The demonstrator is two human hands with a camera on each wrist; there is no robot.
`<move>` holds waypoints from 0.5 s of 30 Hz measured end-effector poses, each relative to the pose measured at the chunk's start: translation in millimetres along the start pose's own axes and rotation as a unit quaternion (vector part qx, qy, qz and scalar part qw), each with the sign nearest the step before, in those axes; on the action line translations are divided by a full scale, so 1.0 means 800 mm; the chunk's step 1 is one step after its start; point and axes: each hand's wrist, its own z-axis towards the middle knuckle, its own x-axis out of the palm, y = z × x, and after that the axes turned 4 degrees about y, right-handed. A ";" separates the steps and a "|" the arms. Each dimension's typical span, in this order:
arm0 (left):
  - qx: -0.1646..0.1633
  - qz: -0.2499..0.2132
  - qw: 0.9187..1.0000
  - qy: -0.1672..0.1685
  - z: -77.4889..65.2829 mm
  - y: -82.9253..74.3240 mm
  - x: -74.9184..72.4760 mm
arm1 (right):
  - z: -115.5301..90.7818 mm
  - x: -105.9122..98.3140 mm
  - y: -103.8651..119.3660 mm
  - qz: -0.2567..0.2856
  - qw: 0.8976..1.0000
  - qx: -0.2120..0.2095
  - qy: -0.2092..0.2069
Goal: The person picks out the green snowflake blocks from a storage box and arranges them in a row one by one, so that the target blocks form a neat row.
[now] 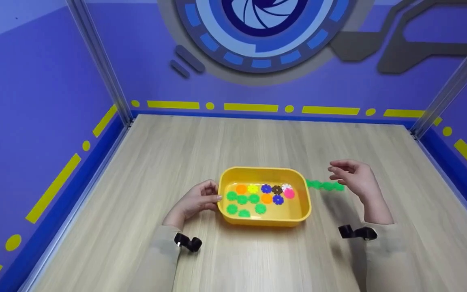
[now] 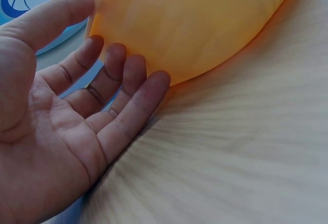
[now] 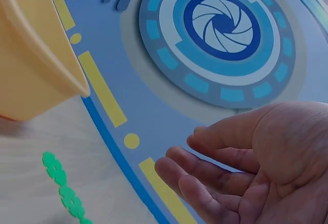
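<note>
A yellow plastic basin (image 1: 266, 222) stands on the table, with several notched plastic discs inside: green discs (image 1: 242, 199) on the left, and orange, yellow, blue, brown, white and pink ones across the middle and right. My left hand (image 1: 195, 200) holds the basin's left end, thumb at the rim and fingertips against the outer wall (image 2: 205, 29). Right of the basin lies a row of joined green discs (image 1: 326, 185), its left end partly hidden by the rim. Beside and above that row hovers my right hand (image 1: 357, 178), fingers loosely bent, holding nothing.
The wooden table (image 1: 185, 146) is bounded by a purple-blue back wall (image 1: 144, 61) and side walls with yellow marks. Metal posts (image 1: 112, 77) stand at the back corners. Each wrist carries a small black camera (image 1: 357, 232).
</note>
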 end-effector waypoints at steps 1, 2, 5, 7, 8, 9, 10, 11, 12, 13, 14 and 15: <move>0.000 -0.002 1.000 0.000 0.000 0.000 0.000 | 0.000 0.002 0.003 0.001 1.000 -0.001 0.003; 0.001 -0.004 1.000 0.001 0.000 0.000 0.000 | 0.000 0.003 0.005 0.003 1.000 -0.003 0.005; 0.006 -0.008 1.000 0.003 0.000 0.001 -0.001 | -0.001 0.008 0.011 0.008 1.000 -0.010 0.013; 0.006 -0.009 1.000 0.002 0.000 0.001 -0.001 | -0.002 0.011 0.016 0.012 1.000 -0.015 0.019; 0.006 -0.008 1.000 0.002 0.000 0.001 -0.001 | -0.002 0.012 0.018 0.015 1.000 -0.016 0.022; 0.005 -0.007 1.000 0.001 0.000 0.001 0.000 | -0.003 0.014 0.020 0.017 0.999 -0.017 0.026; 0.005 -0.006 1.000 0.001 0.000 0.001 0.000 | -0.003 0.015 0.022 0.019 0.999 -0.019 0.029; 0.005 -0.005 1.000 0.001 0.000 0.001 0.000 | -0.004 0.017 0.024 0.022 0.999 -0.022 0.033; 0.004 -0.006 1.000 0.000 0.000 0.001 0.000 | -0.004 0.019 0.026 0.023 0.999 -0.024 0.036; 0.005 -0.005 1.000 0.001 -0.001 0.001 0.001 | -0.004 0.021 0.027 0.023 0.999 -0.026 0.038; 0.005 -0.006 1.000 0.001 -0.001 0.001 0.001 | -0.004 0.023 0.028 0.023 0.998 -0.028 0.041; 0.005 -0.006 1.000 0.002 -0.001 0.001 0.001 | -0.004 0.026 0.030 0.021 0.998 -0.031 0.045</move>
